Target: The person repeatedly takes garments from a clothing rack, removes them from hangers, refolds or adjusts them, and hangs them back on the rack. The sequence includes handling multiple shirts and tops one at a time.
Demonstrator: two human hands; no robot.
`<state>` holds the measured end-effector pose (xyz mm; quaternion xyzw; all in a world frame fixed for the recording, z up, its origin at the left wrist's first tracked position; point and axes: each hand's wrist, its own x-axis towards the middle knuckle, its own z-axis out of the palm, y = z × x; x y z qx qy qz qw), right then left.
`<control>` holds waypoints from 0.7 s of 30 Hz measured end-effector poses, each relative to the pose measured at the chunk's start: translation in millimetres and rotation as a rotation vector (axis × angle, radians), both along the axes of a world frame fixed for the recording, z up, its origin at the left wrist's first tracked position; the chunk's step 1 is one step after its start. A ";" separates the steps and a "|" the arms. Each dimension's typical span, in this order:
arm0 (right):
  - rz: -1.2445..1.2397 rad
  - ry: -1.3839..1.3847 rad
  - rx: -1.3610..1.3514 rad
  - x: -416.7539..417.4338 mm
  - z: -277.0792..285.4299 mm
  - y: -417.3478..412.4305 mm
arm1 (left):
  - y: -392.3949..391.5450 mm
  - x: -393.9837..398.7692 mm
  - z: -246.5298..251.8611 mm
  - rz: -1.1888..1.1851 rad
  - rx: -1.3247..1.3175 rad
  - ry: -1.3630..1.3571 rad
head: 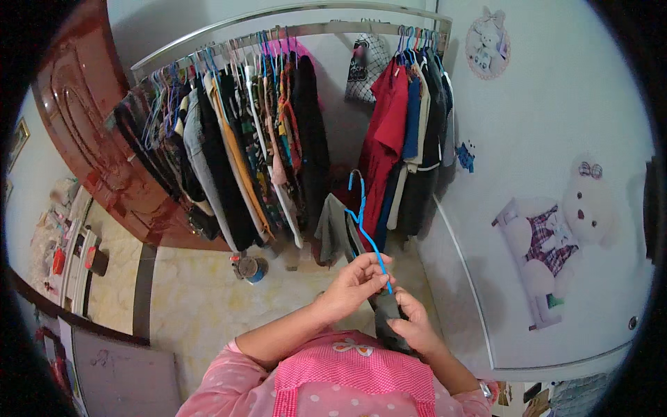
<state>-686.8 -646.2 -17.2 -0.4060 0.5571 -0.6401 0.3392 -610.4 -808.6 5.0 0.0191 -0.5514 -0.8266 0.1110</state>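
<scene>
My left hand (pixel 359 284) grips the lower arm of a blue clothes hanger (pixel 373 245), whose hook points up, away from me. Just right of it, my right hand (pixel 417 323) pinches the edge of a dark grey garment (pixel 388 318) close to the hanger's near end. More grey cloth (pixel 335 229) hangs at the hanger's far side; whether it is the same garment is partly hidden by my left hand. Both hands are in front of my pink apron.
A metal clothes rack (pixel 333 27) full of hanging clothes stands ahead, with red shirts (pixel 383 120) on its right part. A wooden door (pixel 88 140) is at left, a wall with bear stickers at right. A small tin-like container (pixel 252 269) stands on the tiled floor.
</scene>
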 end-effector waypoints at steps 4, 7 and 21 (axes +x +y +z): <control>-0.093 -0.047 0.000 -31.7 13.7 -61.3 | -60.5 -36.2 3.3 -0.002 -0.071 0.046; -0.226 0.136 -0.022 -64.2 26.7 -114.7 | -116.4 -57.7 14.6 -0.015 -0.199 0.016; -0.340 0.006 -0.210 -185.9 102.3 -308.2 | -295.8 -108.9 24.0 0.245 -0.256 0.006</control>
